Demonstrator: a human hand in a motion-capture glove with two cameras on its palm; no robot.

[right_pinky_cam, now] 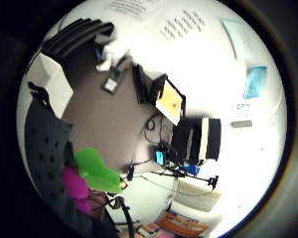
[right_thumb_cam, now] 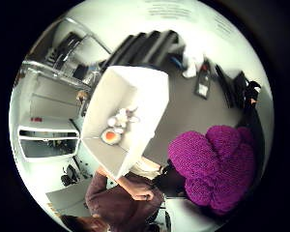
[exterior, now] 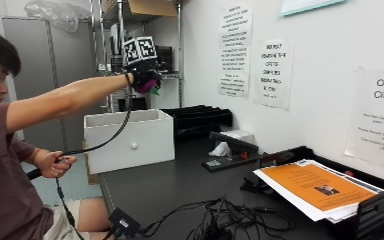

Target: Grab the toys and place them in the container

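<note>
Grip (exterior: 144, 80) curled round purple toy (exterior: 153, 85) above white container (exterior: 129, 141) — trays (exterior: 198, 119) behind (orange papers (exterior: 312, 187) nearer).

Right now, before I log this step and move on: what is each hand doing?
Gloved right hand: raised above the white container, gripping a purple knitted toy.
Bare left hand: curled round a black cable.

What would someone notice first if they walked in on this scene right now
The eye goes first to the person's raised gloved right hand, held high above the white container and gripping a purple knitted toy with a green part. The container stands at the far end of the dark table and already holds a few small pale toys. Nearer the wall, an orange sheet tops a paper stack.
</note>
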